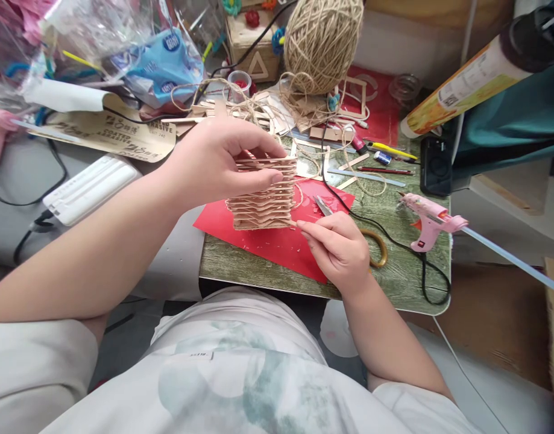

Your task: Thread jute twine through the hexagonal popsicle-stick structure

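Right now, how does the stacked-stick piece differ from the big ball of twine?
The stick piece is layered and angular; the twine ball is rounded. The stick piece is held in the left hand; the twine ball is untouched, farther back. Both are tan.

The left hand [226,160] partly hides the stick stack [263,212], the right hand [340,248] the scissors [323,206].
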Tool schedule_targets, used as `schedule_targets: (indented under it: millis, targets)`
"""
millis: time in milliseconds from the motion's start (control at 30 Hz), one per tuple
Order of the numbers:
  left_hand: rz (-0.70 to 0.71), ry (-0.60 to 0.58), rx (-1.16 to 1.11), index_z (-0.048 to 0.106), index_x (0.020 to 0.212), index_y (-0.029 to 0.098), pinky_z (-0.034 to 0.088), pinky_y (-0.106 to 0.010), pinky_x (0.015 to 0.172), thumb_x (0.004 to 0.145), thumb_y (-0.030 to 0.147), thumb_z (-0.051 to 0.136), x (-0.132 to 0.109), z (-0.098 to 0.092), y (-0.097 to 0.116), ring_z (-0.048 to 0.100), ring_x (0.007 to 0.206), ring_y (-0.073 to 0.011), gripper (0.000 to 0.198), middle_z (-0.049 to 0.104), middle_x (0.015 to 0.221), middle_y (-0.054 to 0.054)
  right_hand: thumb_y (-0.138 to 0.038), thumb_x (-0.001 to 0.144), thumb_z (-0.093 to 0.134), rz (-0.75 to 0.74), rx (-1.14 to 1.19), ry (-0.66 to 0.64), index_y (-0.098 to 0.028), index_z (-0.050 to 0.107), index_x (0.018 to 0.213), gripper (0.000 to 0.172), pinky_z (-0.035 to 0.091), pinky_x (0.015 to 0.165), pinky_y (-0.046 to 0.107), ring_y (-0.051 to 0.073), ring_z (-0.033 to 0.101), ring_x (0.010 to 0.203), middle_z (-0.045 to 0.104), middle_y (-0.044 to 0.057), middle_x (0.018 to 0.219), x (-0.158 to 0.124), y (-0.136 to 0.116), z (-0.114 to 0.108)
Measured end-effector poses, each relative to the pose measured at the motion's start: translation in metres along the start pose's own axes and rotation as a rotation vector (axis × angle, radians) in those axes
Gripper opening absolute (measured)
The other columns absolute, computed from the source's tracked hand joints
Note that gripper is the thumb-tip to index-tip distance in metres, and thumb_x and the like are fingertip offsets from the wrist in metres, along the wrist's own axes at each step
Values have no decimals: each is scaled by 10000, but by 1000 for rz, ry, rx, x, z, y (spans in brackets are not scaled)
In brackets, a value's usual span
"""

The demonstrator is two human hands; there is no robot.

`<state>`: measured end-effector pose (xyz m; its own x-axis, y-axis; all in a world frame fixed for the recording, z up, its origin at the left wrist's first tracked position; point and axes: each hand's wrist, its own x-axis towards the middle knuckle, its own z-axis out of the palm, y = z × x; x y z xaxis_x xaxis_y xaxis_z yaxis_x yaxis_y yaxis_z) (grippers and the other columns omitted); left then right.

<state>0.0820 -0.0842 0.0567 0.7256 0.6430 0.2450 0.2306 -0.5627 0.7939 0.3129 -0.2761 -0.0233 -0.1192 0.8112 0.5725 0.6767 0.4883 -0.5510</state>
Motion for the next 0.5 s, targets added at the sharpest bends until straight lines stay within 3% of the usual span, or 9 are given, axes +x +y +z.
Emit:
schedule_targets:
  millis: [300,500]
  targets:
    - [-30,2,65,831,1039,286,651,-386,812,875,415,829,-1,-1,4,779,940,-251,209,828,1009,-40,-94,1004,696,-15,-83,55,-374,705,1450,527,584,754,390,191,687,813,748,21,940,0,1,-2]
    - [-20,-1,57,829,1120,289,648,-387,833,895,406,819,-2,-1,0,775,949,-239,253,828,1075,-40,-52,967,740,-160,-264,62,-347,575,1609,725,571,735,380,197,626,787,732,23,909,-8,2,-2]
